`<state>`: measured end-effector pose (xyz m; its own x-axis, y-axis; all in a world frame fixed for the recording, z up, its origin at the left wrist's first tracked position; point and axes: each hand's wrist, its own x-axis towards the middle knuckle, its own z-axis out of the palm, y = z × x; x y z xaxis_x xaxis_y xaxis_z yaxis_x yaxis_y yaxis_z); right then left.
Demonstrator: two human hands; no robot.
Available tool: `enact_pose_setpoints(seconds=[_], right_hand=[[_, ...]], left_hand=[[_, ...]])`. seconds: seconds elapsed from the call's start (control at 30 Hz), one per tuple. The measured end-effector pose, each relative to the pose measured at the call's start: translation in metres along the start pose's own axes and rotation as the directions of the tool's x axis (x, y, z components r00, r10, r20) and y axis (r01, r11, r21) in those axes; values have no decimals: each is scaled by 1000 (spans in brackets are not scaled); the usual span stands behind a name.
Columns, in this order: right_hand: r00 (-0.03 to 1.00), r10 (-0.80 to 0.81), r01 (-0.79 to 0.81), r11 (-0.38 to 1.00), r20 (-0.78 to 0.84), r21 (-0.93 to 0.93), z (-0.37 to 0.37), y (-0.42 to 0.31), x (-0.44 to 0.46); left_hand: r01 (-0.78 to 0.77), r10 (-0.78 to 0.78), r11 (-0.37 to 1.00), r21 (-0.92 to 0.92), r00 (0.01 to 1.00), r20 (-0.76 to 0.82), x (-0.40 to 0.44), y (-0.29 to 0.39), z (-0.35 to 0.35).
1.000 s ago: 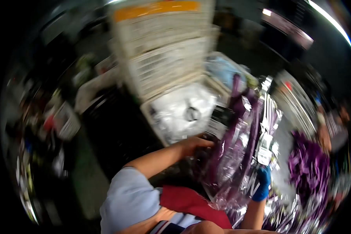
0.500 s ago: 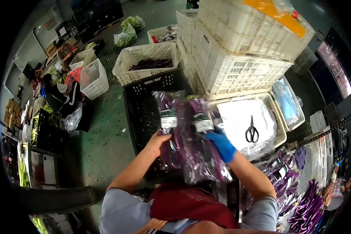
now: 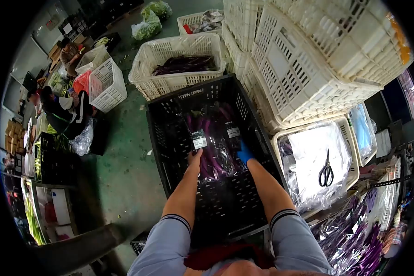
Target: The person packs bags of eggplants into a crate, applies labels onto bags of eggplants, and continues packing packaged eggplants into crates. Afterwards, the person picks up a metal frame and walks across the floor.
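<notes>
Eggplants point(image 3: 210, 158) in two clear packs with white labels point(image 3: 199, 140) sit inside the large black crate point(image 3: 230, 204), toward its far half, side by side. The bare left hand point(image 3: 195, 158) clasps the packs at their left edge, thumb on top just below a label, the other fingers mostly hidden; the right hand point(image 3: 245, 153), in a blue glove, is closed about the right edge, though its fingertips are largely out of sight. Setting the packs down in the crate looks like the step in hand; whether they bear on its floor yet cannot be told from above. The next move seems to call for keeping both packs flat and level, labels up, then loosening both hands evenly so that the film does not catch. Just beyond the crate stands a white crate point(image 3: 163, 86) with loose dark eggplants point(image 3: 184, 65); to the right rise stacked white crates point(image 3: 292, 69), and nearer, black scissors point(image 3: 326, 173) lie on white sheeting point(image 3: 308, 149). More purple eggplants point(image 3: 347, 234) are at the near right.
</notes>
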<state>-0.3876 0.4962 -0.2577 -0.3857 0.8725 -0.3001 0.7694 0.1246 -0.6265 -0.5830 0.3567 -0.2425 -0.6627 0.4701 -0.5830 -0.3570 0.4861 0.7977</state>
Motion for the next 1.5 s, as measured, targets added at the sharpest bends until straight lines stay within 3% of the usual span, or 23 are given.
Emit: enact_pose_setpoints(seconds=[0.03, 0.07, 0.1, 0.13, 0.23, 0.33, 0.37, 0.4, 0.43, 0.47, 0.57, 0.6, 0.67, 0.7, 0.77, 0.93, 1.03, 1.2, 1.3, 1.37, 1.5], right_hand=[[999, 13, -14, 1000, -32, -9, 3, 14, -5], [998, 28, -28, 999, -61, -15, 7, 26, -10], [993, 114, -118, 983, 37, 141, -10, 8, -18], [997, 79, -79, 982, 7, 169, -3, 17, -17], [997, -11, 25, 982, -76, 189, 0, 23, -20], [997, -45, 49, 997, -67, 61, -21, -3, -50], [998, -47, 47, 999, -38, -5, -30, -18, -60], [999, -50, 50, 996, -9, -72, -36, -24, -66], [945, -286, 277, 958, -160, -80, -34, -18, -70], [954, -273, 269, 962, -122, -51, -31, -6, -82], [947, -313, 319, 943, -68, 96, -45, 0, -112], [966, -252, 257, 949, -49, 182, -49, 8, -124], [990, -144, 138, 930, -8, 340, -64, 16, -146], [976, -172, 207, 921, -132, 329, -70, 16, -159], [988, -96, 151, 771, -121, 618, -68, 26, -175], [957, -253, 276, 945, -140, 176, -106, -3, -221], [900, -318, 376, 913, -299, 159, -128, -12, -254], [910, -206, 316, 907, -360, 278, -135, -2, -287], [889, -160, 331, 872, -430, 361, -136, -4, -294], [891, -109, 335, 814, -441, 475, -136, -10, -303], [890, -181, 343, 871, -419, 351, -148, -20, -351]], left_hand=[[-39, 44, 991, -130, 998, 38, 12, -15, 0], [-77, 79, 992, -100, 997, 12, 22, -30, 0], [-64, 75, 990, -124, 993, 90, 20, -29, -3], [-54, 79, 988, -147, 983, 168, 19, -26, -6], [84, -54, 976, -202, 987, 150, 12, -21, 5], [-82, 114, 928, 365, 991, -68, 42, -53, 18], [-50, 171, 838, 543, 970, -175, -8, 1, 19], [-177, 368, 760, 625, 910, -189, -6, -7, 23], [-341, 566, 643, 686, 814, -127, -19, 2, 24], [-466, 685, 500, 730, 728, -5, -28, 11, 29], [-574, 675, 224, 788, 675, 299, -34, 11, 46], [-610, 662, 137, 780, 642, 387, -32, 5, 52], [-581, 558, 116, 806, 709, 431, -30, 4, 59], [-575, 551, 125, 808, 718, 426, -29, 4, 63], [-554, 502, 97, 827, 745, 440, -27, 9, 61], [-554, 384, 36, 832, 776, 501, -34, 18, 57], [-572, 317, 28, 820, 783, 535, -33, 23, 55], [-646, 267, 143, 750, 755, 599, -29, 32, 41], [-621, 226, 48, 782, 770, 597, -50, 27, 34], [-668, 278, 1, 744, 715, 642, -66, 13, 24], [-823, 391, -121, 555, 475, 789, -75, -31, 22]])
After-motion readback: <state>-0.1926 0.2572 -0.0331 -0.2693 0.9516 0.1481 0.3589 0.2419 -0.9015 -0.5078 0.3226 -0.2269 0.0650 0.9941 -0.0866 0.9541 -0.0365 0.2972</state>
